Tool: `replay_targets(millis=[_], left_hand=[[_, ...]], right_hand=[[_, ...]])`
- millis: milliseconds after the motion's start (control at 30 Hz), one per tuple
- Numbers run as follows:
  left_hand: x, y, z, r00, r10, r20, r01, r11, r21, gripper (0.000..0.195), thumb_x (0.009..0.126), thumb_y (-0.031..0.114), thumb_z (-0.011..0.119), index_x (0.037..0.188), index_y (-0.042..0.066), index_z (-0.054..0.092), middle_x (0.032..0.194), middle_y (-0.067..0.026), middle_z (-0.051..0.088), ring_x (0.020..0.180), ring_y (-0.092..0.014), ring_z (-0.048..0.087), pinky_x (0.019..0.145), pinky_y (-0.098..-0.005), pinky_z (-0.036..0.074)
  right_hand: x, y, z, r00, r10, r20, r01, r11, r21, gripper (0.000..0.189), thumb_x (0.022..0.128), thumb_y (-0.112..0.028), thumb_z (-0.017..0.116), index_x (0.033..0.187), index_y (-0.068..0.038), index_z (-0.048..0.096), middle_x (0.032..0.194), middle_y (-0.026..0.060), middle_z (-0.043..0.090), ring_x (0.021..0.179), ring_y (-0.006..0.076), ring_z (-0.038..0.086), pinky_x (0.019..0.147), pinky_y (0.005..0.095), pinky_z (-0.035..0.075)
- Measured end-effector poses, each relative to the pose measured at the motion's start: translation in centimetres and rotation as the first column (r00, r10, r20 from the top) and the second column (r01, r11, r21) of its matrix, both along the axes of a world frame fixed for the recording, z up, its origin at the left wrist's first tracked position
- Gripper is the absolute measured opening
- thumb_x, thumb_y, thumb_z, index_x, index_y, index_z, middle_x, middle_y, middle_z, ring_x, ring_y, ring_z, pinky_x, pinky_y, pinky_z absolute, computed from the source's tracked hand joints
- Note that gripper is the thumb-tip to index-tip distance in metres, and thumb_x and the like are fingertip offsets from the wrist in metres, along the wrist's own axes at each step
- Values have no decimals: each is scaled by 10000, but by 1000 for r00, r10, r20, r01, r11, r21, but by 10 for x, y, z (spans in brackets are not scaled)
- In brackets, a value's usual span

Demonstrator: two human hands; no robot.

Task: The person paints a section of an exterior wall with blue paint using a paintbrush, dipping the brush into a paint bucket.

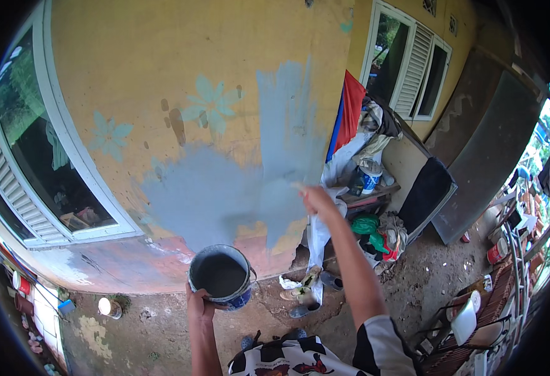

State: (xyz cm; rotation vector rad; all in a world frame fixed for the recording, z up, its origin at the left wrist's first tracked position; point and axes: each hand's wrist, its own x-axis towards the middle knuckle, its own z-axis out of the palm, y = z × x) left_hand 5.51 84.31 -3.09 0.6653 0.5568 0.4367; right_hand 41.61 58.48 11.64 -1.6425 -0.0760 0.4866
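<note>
My left hand (201, 303) grips the rim and side of a small plastic bucket (241, 301) holding dark grey liquid, close to the foot of the wall. With the arm stretched out, my right hand (316, 201) is closed round a light-coloured handle, blurred, probably a brush; its head cannot be made out against the grey. Both are at the right part of a yellow wall (152, 47), where a broad patch of grey coating (209, 192) spreads and a streaked band rises upward. Pale green painted flowers (213, 101) show above and left of the patch.
Windows flank the wall. Past its right corner, a red and blue cloth (350, 108) hangs by a wooden bench (380, 192) bearing a paint pail (370, 177) and cloths. Shoes (305, 309) lie on the uneven ground below. A white tub (110, 308) stands at left, a chair (465, 324) at right.
</note>
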Motion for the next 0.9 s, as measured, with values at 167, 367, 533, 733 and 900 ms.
replay_targets(millis=[167,367,533,733,900], left_hand=[[-9,12,14,998,46,-41,-48,997,-53,834,721,-106,422,1493,208,377,1288,-221,533,1057,-493,605,523,-789,524],[-10,31,7,999,-6,-51,5,1000,-24,819,725,-104,421,1479,215,395,1282,-221,539,1042,-497,610,530,-800,514],[-18,52,-3,999,-37,-15,36,999,-39,847,714,-107,425,1490,232,393,1289,-205,549,1031,-489,619,523,-795,516],[-25,61,24,990,-98,-106,100,995,16,889,690,-111,432,1511,225,379,1306,-184,559,1089,-457,623,568,-761,545],[-18,61,7,996,-43,-81,45,999,16,903,679,-117,437,1521,202,374,1307,-180,570,1129,-429,624,642,-689,581]], right_hand=[[-7,14,180,961,-12,276,-18,994,106,332,919,-379,710,833,-80,594,557,-68,380,400,63,298,388,280,191],[-27,14,265,806,-166,568,-78,921,381,353,1054,-359,486,1054,-24,597,621,-60,382,466,58,289,434,277,220],[-8,40,128,851,-237,469,55,928,369,368,1066,-397,462,1063,-65,622,585,-44,441,429,72,379,405,265,267],[-42,38,-81,977,-212,18,197,936,293,300,1018,-362,520,995,-77,610,565,-50,409,401,77,344,384,271,233],[-29,35,-107,958,-82,-273,136,973,186,261,991,-299,535,884,-66,584,550,-45,397,393,80,311,379,281,189]])
